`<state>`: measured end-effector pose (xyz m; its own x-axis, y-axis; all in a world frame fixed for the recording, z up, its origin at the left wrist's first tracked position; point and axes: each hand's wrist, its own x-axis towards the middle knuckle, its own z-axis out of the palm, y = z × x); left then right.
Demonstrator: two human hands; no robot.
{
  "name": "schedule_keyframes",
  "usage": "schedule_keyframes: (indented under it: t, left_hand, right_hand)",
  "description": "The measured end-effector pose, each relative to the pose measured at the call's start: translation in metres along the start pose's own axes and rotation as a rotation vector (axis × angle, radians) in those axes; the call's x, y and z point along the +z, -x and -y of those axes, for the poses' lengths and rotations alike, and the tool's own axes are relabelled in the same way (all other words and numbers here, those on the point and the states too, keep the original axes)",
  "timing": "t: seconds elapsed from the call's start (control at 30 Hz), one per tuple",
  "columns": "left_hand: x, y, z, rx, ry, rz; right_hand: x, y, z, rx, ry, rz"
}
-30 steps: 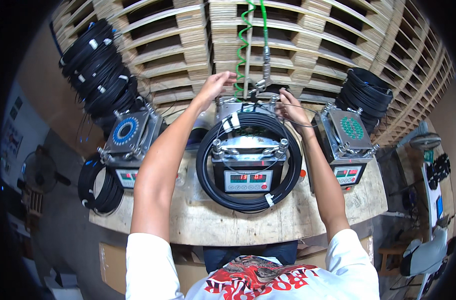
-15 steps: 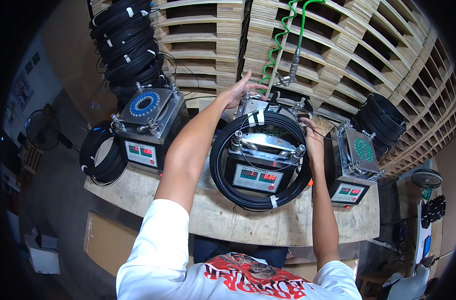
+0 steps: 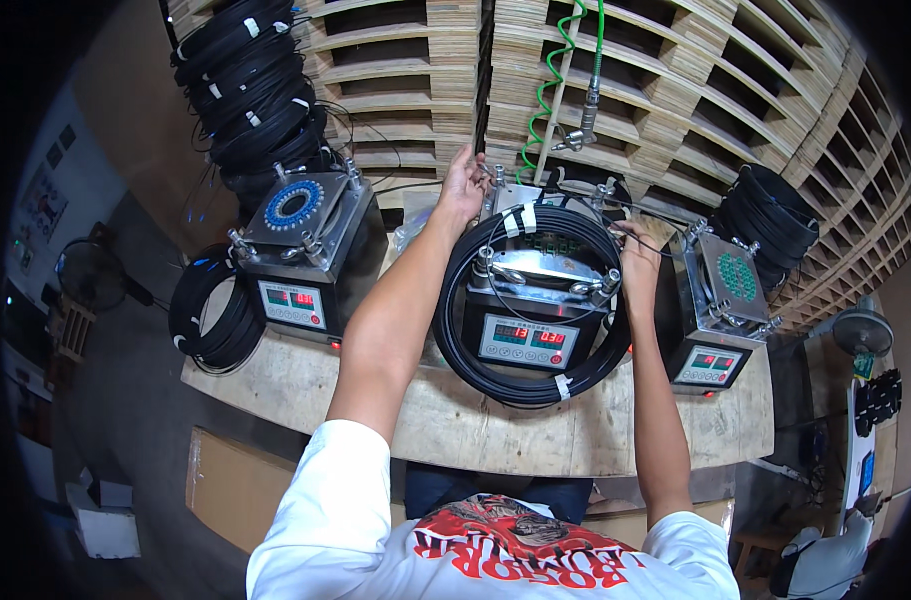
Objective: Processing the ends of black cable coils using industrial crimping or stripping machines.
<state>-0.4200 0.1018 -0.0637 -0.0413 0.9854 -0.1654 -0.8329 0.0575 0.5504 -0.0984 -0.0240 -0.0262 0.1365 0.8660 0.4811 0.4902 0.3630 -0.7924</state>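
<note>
A coil of black cable, bound with white tape, leans upright against the front of the middle metal polishing-type machine and rings its lit control panel. At that machine's far left corner is my left hand, its fingers curled beside a metal clamp post. Whatever sits between those fingertips is too small to name. My right hand is closed on a thin black cable end at the coil's upper right, close to the far right post.
Similar machines stand at left and right on the wooden table. Stacked cable coils rise at the far left, with more coils at right. A green air hose hangs before wooden pallets.
My left hand's spread fingers have curled in near the post. My right hand has closed on the thin cable. The middle panel's red digits differ, and the whole view has shifted slightly.
</note>
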Motion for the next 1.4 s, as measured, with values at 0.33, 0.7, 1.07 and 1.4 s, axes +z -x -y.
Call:
schedule_keyframes:
  t: [0.33,0.7,1.07,1.4]
  left_hand:
    - [0.017,0.025,0.018,0.156,-0.229,-0.01]
    - [0.004,0.021,0.015,0.204,-0.387,-0.098]
    - [0.01,0.031,0.016,0.125,-0.457,-0.108]
    - [0.012,0.032,0.013,0.147,-0.489,-0.148]
  right_hand:
    - [-0.001,0.001,-0.025,-0.002,-0.016,-0.097]
    - [0.003,0.004,-0.016,-0.08,0.028,-0.104]
    - [0.001,0.006,-0.003,-0.031,0.051,-0.133]
    - [0.001,0.008,-0.004,-0.04,0.017,-0.147]
